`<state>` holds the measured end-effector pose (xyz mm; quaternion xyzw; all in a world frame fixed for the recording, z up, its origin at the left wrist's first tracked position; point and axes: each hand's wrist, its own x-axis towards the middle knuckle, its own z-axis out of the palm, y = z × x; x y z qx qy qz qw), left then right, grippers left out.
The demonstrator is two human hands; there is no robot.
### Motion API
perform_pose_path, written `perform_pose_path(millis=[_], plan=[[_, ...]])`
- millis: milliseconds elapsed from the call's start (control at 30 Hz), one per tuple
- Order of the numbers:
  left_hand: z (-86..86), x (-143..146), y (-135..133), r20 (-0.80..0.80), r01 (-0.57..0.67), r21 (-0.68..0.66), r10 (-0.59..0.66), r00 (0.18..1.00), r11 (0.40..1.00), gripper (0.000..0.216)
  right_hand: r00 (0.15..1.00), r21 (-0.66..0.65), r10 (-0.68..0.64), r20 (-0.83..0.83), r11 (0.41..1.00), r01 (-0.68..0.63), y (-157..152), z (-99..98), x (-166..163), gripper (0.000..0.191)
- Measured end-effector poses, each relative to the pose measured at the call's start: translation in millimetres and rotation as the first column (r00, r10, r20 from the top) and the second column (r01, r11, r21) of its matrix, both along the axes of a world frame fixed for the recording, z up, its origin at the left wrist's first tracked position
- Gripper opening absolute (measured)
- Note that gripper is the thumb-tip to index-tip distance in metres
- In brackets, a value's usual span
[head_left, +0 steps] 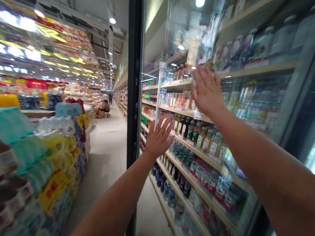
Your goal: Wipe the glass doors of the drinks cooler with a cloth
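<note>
A glass cooler door with a black frame stands open in front of me. My left hand rests flat against the glass with its fingers spread and nothing in it. Higher up and to the right, my right hand presses on the pane, its fingers stretched and close together. Under it is a crumpled whitish-brown cloth; only its edges show past the fingers, and the rest is hidden by the hand.
Through the glass, shelves carry rows of bottled drinks. Left of the door runs a pale aisle floor. Stacked drink packs line its left side. People are far down the aisle.
</note>
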<state>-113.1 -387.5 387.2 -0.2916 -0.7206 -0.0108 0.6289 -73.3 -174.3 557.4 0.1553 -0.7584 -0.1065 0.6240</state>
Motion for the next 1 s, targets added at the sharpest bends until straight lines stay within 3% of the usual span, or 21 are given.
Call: perform_pose_path(millis=[67,100,200,267,400,433,467,533,600,633,733,800,933,1000], plan=[[0.1,0,0,0.005,0.009,-0.005,-0.009,1.000,1.000,0.067,0.998,-0.106,-0.015,-0.054,0.994,0.009,12,-1.8,3,0.065],[0.3,-1,0,0.008,0.016,-0.007,-0.016,1.000,1.000,0.067,0.998,-0.098,-0.016,-0.053,0.995,0.011,17,-3.6,6,0.065],[1.2,-1,-1,0.004,0.029,-0.003,-0.029,1.000,1.000,0.067,0.999,0.067,-0.024,0.037,0.998,0.021,28,-6.5,14,0.062],[1.8,-2,-1,-0.008,0.025,-0.001,-0.025,1.000,1.000,0.067,0.997,0.089,-0.039,0.067,0.996,0.033,36,-6.2,17,0.061],[2.0,-5,-1,-0.026,0.020,-0.004,-0.020,0.999,1.000,0.067,0.994,-0.260,-0.074,-0.081,0.964,0.050,45,-19.8,13,0.066],[1.9,-6,-1,-0.029,0.023,-0.007,-0.023,0.999,1.000,0.067,0.993,-0.287,-0.076,-0.095,0.957,0.046,46,-27.3,11,0.066],[1.8,-7,-1,-0.032,0.027,-0.011,-0.028,0.999,1.000,0.068,0.994,-0.250,-0.067,-0.082,0.967,0.045,47,-35.3,11,0.066],[1.7,-9,-1,-0.039,0.039,-0.010,-0.040,0.998,0.999,0.069,0.999,-0.034,-0.038,0.007,0.999,0.039,51,-48.6,14,0.064],[2.0,-11,-1,-0.039,0.053,-0.002,-0.053,0.998,0.999,0.071,0.995,0.139,-0.042,0.090,0.990,0.029,60,-54.7,19,0.063],[2.2,-11,0,-0.037,0.059,0.004,-0.059,0.998,0.998,0.072,0.995,0.132,-0.051,0.091,0.990,0.039,66,-55.5,22,0.062],[2.6,-12,0,-0.020,0.077,0.011,-0.077,0.997,0.997,0.072,0.994,-0.188,-0.106,-0.035,0.977,0.098,89,-57.5,29,0.063],[2.6,-12,0,-0.010,0.086,0.011,-0.086,0.996,0.996,0.072,0.987,-0.303,-0.139,-0.079,0.947,0.109,104,-62.7,33,0.065],[2.2,-13,0,-0.021,0.086,0.007,-0.086,0.996,0.996,0.073,0.993,-0.041,-0.110,0.050,0.993,0.112,127,-73.2,41,0.065],[2.1,-13,0,-0.038,0.084,0.008,-0.084,0.996,0.996,0.074,0.993,-0.096,-0.116,0.024,0.988,0.118,133,-75.1,43,0.066]])
